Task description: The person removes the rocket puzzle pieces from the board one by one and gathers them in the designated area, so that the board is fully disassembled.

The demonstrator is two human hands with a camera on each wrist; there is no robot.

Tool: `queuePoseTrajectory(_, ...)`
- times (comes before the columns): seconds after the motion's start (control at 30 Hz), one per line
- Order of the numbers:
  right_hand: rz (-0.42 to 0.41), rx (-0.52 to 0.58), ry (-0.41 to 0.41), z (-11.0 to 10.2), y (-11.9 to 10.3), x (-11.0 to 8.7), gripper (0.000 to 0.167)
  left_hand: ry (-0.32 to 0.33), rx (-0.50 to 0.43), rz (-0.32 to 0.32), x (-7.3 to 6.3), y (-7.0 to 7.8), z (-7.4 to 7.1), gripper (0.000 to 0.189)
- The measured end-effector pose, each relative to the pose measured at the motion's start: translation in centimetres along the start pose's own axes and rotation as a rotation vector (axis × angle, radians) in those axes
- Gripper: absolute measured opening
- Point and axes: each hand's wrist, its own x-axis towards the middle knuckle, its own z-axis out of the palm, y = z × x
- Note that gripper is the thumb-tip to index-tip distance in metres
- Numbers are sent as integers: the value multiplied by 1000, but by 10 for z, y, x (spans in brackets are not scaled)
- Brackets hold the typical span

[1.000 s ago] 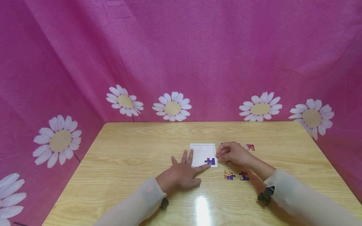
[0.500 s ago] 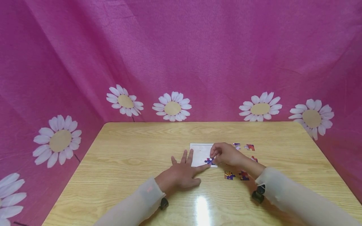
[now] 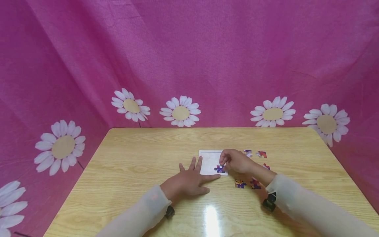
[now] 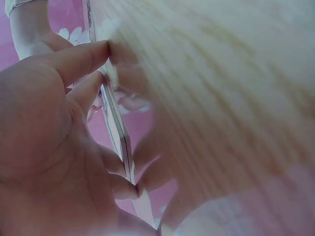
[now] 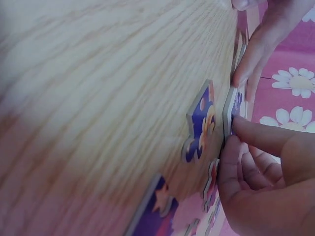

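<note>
A white square puzzle tray [image 3: 207, 163] lies on the table, with a purple puzzle piece [image 3: 219, 169] in its near right corner. My left hand [image 3: 188, 181] is spread flat at the tray's left and near sides, its fingertips at the edge. In the left wrist view, the fingers [image 4: 86, 59] reach along the tray's edge [image 4: 115, 123]. My right hand [image 3: 237, 160] is over the tray's right edge, fingers curled and thumb close to the index finger. It pinches a puzzle piece there, mostly hidden by the fingers. In the right wrist view, the thumb [image 5: 261, 135] meets the tray's edge.
Right of the tray lie several loose puzzle pieces: a yellow and purple one [image 3: 240, 183], a dark red and blue one [image 3: 255, 183], a red one [image 3: 262, 154] and others partly under my right arm. A pink flowered cloth [image 3: 222, 65] hangs behind the table.
My right hand has moved left from beside the tray to over its right edge, then stayed nearly still. My left hand has barely shifted.
</note>
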Motion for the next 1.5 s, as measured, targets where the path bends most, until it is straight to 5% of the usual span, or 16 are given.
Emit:
queuePoseTrajectory(0.83,-53,193,-16,-10,0,-3,15,-8,-3,-1,-2,3,-1,60)
queuePoseTrajectory(1.5,62,209,50,-42,22,-50,12,-14,-17,-7,1,1,1,60)
